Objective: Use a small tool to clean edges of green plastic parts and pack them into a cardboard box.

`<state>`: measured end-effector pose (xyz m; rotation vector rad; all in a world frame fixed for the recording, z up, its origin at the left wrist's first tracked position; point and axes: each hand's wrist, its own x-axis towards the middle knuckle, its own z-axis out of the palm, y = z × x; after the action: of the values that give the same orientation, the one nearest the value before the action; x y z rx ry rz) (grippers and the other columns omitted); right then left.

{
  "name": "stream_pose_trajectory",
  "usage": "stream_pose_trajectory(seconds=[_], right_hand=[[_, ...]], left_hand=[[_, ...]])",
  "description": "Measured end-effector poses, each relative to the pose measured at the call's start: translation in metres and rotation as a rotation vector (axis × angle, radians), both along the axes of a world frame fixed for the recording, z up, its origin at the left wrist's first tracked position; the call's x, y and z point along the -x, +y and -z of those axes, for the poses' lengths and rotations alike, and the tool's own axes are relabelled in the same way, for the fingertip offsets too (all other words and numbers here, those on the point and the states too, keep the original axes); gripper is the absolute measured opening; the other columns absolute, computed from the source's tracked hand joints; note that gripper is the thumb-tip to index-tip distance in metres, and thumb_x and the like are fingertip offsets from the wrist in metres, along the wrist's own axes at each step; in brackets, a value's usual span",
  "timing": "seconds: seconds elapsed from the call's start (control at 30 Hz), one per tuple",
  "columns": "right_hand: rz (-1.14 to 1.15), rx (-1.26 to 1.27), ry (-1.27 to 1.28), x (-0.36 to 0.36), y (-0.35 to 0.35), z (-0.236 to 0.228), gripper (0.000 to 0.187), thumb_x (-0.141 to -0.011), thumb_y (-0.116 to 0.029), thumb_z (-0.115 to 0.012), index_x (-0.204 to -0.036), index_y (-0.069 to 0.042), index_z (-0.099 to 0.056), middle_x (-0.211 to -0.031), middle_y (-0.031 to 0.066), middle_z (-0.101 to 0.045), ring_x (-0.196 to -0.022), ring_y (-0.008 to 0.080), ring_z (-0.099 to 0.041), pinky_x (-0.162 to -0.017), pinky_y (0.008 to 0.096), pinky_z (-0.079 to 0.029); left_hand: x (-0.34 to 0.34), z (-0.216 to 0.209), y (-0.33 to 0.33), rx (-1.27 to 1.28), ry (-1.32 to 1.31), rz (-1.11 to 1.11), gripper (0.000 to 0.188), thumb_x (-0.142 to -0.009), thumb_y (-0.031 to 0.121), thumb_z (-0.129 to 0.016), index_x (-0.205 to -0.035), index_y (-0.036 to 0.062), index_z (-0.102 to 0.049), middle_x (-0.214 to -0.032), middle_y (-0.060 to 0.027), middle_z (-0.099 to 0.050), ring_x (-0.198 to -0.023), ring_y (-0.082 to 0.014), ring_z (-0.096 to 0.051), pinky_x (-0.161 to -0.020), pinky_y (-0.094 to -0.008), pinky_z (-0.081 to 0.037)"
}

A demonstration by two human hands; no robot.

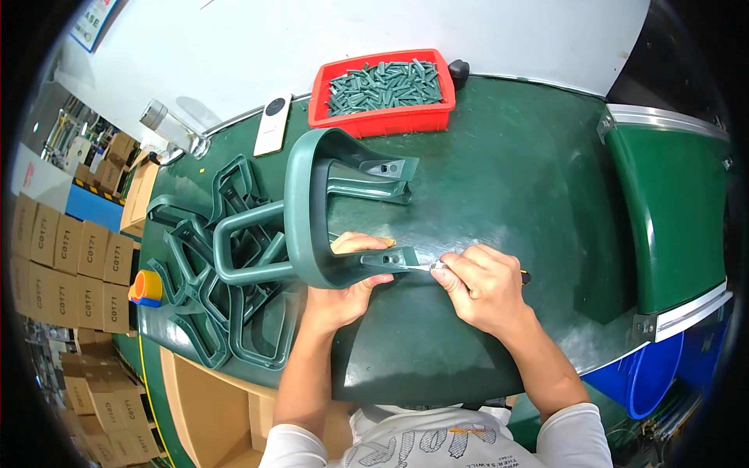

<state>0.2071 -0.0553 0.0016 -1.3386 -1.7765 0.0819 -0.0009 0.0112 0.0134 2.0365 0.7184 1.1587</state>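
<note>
The counter (499,164) is dark green, and light makes a shiny patch on it. A big white wall (468,31) is behind it. Brown boxes (70,253) are piled high on the left. On the right are a green board (675,218) with silver edges and a blue bin (654,378).

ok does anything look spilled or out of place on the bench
No spill or damage stands out. The heap of green frames left of the left hand looks untidy, tangled at mixed angles, and a small yellow speck lies loose near the clear bottle.
</note>
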Motion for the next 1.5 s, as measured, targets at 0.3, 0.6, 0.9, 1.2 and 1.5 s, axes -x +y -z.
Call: stream_pose_trajectory(seconds=[0.3, 0.6, 0.9, 1.2, 1.5], right_hand=[[0.046, 0.004, -0.047, -0.005, -0.001, -0.003, 0.015, -0.075, -0.019, -0.071, -0.077, -0.005, -0.066, -0.062, 0.0053, -0.055, -0.054, 0.0212, -0.055, -0.046, 0.0328, -0.044], [-0.139, 0.126, 0.275, -0.012, -0.001, -0.01, 0.017, -0.08, -0.019, -0.069, -0.077, -0.002, -0.067, -0.057, 0.0075, -0.053, -0.048, 0.0214, -0.051, -0.045, 0.0307, -0.04], [-0.259, 0.144, 0.343, -0.006, -0.005, -0.009, 0.018, -0.08, -0.02, -0.069, -0.076, -0.003, -0.067, -0.055, 0.0072, -0.05, -0.047, 0.0209, -0.049, -0.045, 0.0314, -0.039], [-0.292, 0.146, 0.3, -0.006, -0.003, -0.006, 0.022, -0.082, -0.021, -0.067, -0.074, -0.001, -0.067, -0.055, 0.0066, -0.054, -0.047, 0.0182, -0.05, -0.045, 0.0292, -0.039], [-0.229, 0.081, 0.305, -0.004, -0.003, -0.005, 0.015, -0.079, -0.018, -0.07, -0.075, -0.003, -0.067, -0.054, 0.007, -0.051, -0.046, 0.0215, -0.048, -0.045, 0.0325, -0.038]], left_hand=[[-0.003, 0.001, -0.002, 0.046, -0.028, 0.045, 0.036, -0.072, 0.019, -0.077, -0.097, -0.0014, -0.06, -0.09, -0.0121, -0.064, -0.081, -0.0222, -0.06, -0.071, -0.0324, -0.048], [0.003, 0.007, 0.002, 0.379, -0.482, 0.134, 0.041, -0.065, 0.014, -0.083, -0.096, 0.0011, -0.059, -0.09, -0.0144, -0.065, -0.087, -0.025, -0.063, -0.077, -0.035, -0.051], [0.002, 0.009, 0.004, 0.346, -0.488, 0.181, 0.045, -0.061, 0.014, -0.085, -0.095, 0.0027, -0.057, -0.089, -0.0162, -0.066, -0.084, -0.0291, -0.065, -0.074, -0.0384, -0.054], [-0.001, 0.009, 0.002, 0.387, -0.513, 0.2, 0.046, -0.061, 0.014, -0.085, -0.095, 0.0025, -0.057, -0.09, -0.0163, -0.067, -0.085, -0.0291, -0.066, -0.075, -0.0401, -0.055], [-0.004, 0.015, -0.002, 0.429, -0.512, 0.231, 0.044, -0.062, 0.014, -0.084, -0.096, 0.0024, -0.057, -0.089, -0.0164, -0.066, -0.084, -0.029, -0.066, -0.075, -0.0409, -0.055]])
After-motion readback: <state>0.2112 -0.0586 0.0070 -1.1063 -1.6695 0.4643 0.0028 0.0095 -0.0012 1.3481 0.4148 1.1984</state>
